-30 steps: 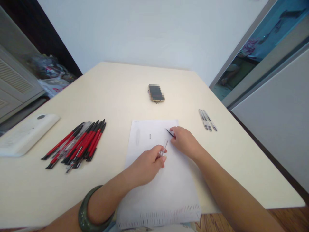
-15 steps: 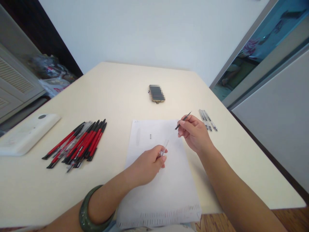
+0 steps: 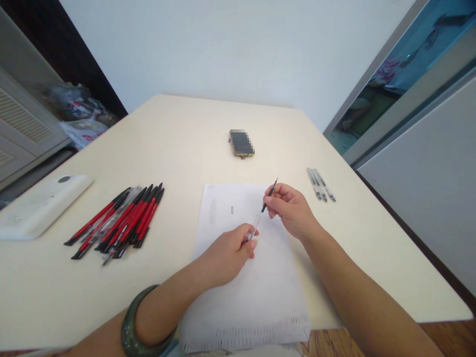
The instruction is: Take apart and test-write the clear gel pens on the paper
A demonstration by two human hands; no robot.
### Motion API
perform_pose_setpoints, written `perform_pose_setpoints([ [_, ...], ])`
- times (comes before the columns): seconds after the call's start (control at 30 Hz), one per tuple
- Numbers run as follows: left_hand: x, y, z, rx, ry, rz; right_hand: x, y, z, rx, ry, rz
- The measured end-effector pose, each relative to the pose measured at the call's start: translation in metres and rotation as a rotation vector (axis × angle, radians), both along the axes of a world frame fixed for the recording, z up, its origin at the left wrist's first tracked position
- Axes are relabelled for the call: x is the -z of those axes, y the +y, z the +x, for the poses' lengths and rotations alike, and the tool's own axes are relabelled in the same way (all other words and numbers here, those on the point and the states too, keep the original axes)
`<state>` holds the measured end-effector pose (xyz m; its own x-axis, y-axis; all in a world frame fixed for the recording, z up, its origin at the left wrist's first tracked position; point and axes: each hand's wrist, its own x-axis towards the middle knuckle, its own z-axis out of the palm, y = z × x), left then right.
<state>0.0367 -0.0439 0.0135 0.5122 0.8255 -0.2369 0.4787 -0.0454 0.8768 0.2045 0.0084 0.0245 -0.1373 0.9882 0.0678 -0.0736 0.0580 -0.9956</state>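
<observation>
A clear pen barrel (image 3: 256,227) is pinched in my left hand (image 3: 226,255), its open end slanting up and to the right. My right hand (image 3: 292,208) grips a thin black pen refill (image 3: 268,199) between thumb and fingers, its fine point upward. The refill's lower end is very near the barrel's top; whether they touch I cannot tell. Beneath both hands lies a white sheet of paper (image 3: 256,297) with rows of short pen strokes along its near edge. A small grey piece (image 3: 232,210), perhaps a spring, rests on the sheet.
To the left, red-and-black pens (image 3: 128,218) lie in a pile with clear ones among them. Several clear pens (image 3: 321,185) lie at the right. A white device (image 3: 44,206) sits at the left edge, and a dark blurred object (image 3: 241,144) is farther back.
My right hand has moved left and slightly down, bringing the refill to the top of the barrel and tilting it more upright. My left hand stays put.
</observation>
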Motion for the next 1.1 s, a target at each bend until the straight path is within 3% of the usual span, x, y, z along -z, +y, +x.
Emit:
perform_pose_setpoints([
  [0.27,0.0014,0.0002,-0.0018,0.0,0.002,0.003,-0.0024,0.0051,0.0045,0.151,0.11,0.018],
  [0.9,0.0029,0.0001,-0.0022,0.02,0.004,0.015,0.0014,0.0042,0.0027,0.063,0.148,0.016],
  [1.1,0.0028,0.0009,-0.0014,0.005,-0.024,0.004,0.0021,-0.0005,-0.0003,-0.121,0.033,-0.002],
])
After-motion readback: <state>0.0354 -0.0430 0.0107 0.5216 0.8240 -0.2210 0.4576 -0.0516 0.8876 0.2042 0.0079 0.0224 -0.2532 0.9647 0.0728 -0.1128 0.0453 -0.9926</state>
